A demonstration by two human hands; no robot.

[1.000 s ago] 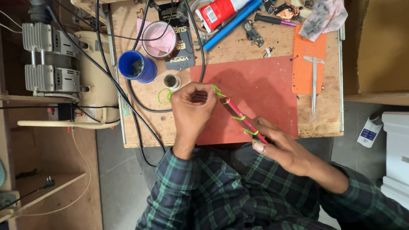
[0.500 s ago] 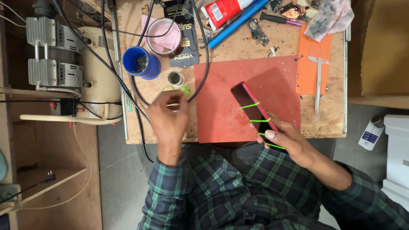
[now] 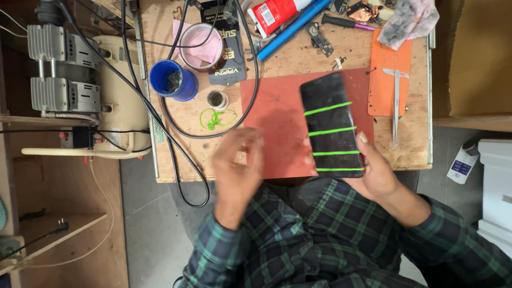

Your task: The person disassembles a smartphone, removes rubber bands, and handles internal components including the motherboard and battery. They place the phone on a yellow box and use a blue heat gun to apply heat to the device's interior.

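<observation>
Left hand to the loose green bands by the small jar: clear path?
Probably yes. The left hand is empty and blurred, just below the green rubber bands. Only bare wooden bench lies between; the black cable curves under them but looks low.

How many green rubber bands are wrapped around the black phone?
4, all across the black phone held in the right hand: one near the top, one at the middle, two near the bottom.

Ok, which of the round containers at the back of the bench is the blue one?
The blue cup left of the pink-lined tub. It alone is solid blue; the small jar to its right is pale with dark contents.
</observation>
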